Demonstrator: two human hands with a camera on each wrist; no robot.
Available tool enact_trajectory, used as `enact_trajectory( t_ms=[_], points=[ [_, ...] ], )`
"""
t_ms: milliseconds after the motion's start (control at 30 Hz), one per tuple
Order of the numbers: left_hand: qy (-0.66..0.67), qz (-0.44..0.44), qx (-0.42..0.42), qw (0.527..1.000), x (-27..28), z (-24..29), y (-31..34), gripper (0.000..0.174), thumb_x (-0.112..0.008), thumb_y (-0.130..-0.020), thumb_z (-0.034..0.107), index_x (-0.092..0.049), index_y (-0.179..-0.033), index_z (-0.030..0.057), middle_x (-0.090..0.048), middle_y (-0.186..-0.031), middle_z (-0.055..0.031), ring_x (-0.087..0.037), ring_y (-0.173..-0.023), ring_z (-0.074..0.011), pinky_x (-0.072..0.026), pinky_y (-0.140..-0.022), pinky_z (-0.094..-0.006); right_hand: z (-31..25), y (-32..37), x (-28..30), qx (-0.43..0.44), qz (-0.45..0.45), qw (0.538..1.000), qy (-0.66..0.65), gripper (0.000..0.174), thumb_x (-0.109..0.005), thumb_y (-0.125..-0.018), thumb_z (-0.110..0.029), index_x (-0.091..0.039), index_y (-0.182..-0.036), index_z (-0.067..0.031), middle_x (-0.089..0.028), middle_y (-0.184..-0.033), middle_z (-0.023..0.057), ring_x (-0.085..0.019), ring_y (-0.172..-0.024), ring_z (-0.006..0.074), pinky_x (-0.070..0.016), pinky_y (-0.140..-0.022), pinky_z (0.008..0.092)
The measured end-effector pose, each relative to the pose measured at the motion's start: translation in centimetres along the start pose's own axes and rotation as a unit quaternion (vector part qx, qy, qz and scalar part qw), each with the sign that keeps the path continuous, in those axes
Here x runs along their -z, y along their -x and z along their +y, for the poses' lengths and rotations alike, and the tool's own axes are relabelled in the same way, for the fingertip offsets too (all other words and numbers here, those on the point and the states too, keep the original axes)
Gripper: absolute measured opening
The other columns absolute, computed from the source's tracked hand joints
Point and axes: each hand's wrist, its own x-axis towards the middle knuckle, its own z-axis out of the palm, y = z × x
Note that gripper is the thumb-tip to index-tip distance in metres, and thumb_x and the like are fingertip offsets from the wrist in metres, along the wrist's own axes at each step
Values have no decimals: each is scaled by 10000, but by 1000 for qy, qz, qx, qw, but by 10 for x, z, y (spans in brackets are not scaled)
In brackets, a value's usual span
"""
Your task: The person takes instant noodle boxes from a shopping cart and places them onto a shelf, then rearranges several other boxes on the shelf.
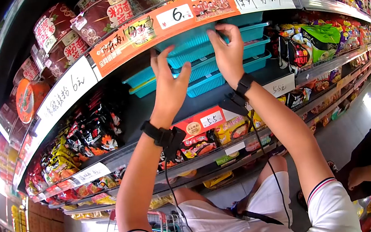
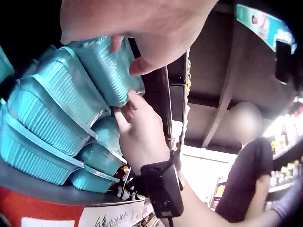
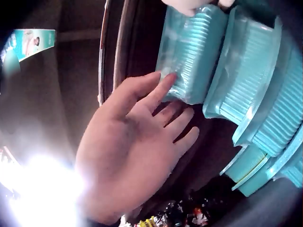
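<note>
Touching teal tray (image 1: 191, 51), "5.5" label (image 1: 211, 119) below

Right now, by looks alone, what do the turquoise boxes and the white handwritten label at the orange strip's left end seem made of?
Turquoise boxes: probably thin moulded plastic, semi-glossy, from the ribs and highlights; some look film-wrapped.
White handwritten label: likely paper or card, fairly matte, judging by its dark pen strokes; a clear cover is possible.
</note>
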Motion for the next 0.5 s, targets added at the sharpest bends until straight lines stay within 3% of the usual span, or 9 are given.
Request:
enact_trajectory(
  t_ms=[33, 133, 200, 333, 367, 467, 500],
  points=[
    [-32, 5, -16, 999, -3, -1, -1, 530, -678, -891, 112, -440, -1363, 71, -293, -1479, -348, -269, -1440, -461, -303, -1142, -431, 4, -1, -2, 18, 15, 999, 24, 261, -689, -917, -57, -550, -1133, -7, -495, -1139, 128, -560, -1093, 220, -497, -1010, 359],
    [-9, 19, 4, 1000, -13, -13, -7, 585, -704, -859, 192, -452, -1377, 90, -308, -1497, -309, -234, -1452, -483, -268, -1164, -453, 7, 3, 2, 79, -16, 982, 174, 283, -662, -909, -43, -581, -1180, -35, -483, -1182, 156, -533, -1137, 298, -458, -1017, 384],
    [-46, 23, 14, 999, -17, -23, -17, 606, -723, -830, 247, -473, -1359, 89, -319, -1510, -278, -248, -1444, -484, -268, -1164, -461, 5, 9, 6, 141, -85, 958, 234, 342, -645, -902, -58, -599, -1241, -78, -482, -1227, 177, -496, -1190, 359, -424, -1020, 401],
    [-1, 15, 49, 999, -25, -44, -30, 632, -740, -793, 319, -503, -1334, 93, -329, -1536, -236, -250, -1439, -488, -256, -1171, -475, 12, 15, 7, 143, -120, 939, 290, 407, -652, -888, -86, -575, -1286, -48, -490, -1296, 209, -468, -1240, 378, -406, -1046, 452],
    [-14, 14, 61, 998, -28, -49, -31, 645, -736, -794, 335, -498, -1348, 107, -304, -1553, -257, -239, -1435, -503, -234, -1182, -490, 14, 14, 8, 145, -132, 931, 308, 434, -654, -873, -77, -562, -1294, -25, -473, -1327, 220, -446, -1253, 401, -394, -1058, 472],
    [-95, 44, 41, 994, -36, -48, -29, 605, -744, -820, 310, -526, -1327, 63, -385, -1469, -285, -342, -1391, -421, -296, -1147, -467, 14, 18, 7, 130, -140, 921, 340, 454, -666, -891, -83, -558, -1332, -56, -462, -1375, 192, -441, -1290, 393, -381, -1083, 449],
    [-76, 36, 48, 995, -33, -44, -27, 604, -741, -824, 338, -528, -1331, 87, -364, -1483, -292, -308, -1411, -438, -272, -1158, -498, 13, 20, 6, 136, -140, 922, 333, 469, -664, -880, -59, -560, -1337, -62, -456, -1385, 195, -429, -1293, 407, -371, -1089, 464]
  ],
)
